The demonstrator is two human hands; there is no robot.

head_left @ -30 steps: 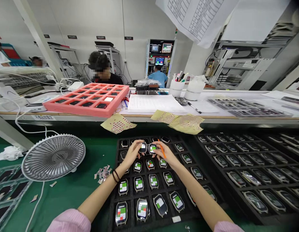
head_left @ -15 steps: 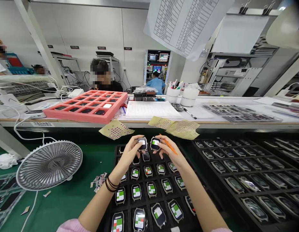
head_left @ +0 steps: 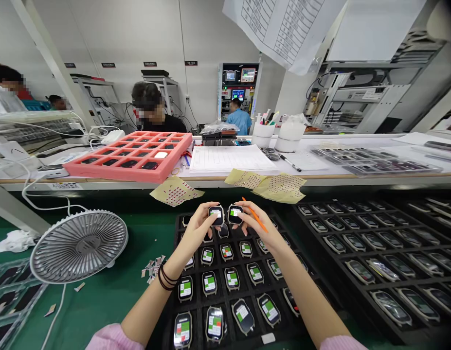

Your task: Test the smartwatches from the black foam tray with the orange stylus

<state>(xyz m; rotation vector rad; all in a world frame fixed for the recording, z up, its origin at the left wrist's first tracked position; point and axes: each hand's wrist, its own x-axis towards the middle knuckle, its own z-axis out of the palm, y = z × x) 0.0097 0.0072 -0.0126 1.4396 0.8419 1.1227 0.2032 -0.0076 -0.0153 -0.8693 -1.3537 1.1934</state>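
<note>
My left hand grips a smartwatch body without a strap, its thumb on the lit screen. Beside it, my right hand holds a second watch body whose screen shows green and white blocks. An orange stick-like tool is also tucked in the right hand, pointing up and left. Both watches are raised above a black foam tray, where rows of similar watches sit in slots, many with green, white or red blocks on screen. My forearms hide parts of the tray's sides.
More black trays of watches lie to the right. A grey fan stands left, near paper scraps. On the shelf are a pink foam tray, papers and a pen cup. Yellow sticker sheets hang from its edge.
My view has shifted slightly. Both hands still hold the two watches side by side, with the left thumb still at its screen.
</note>
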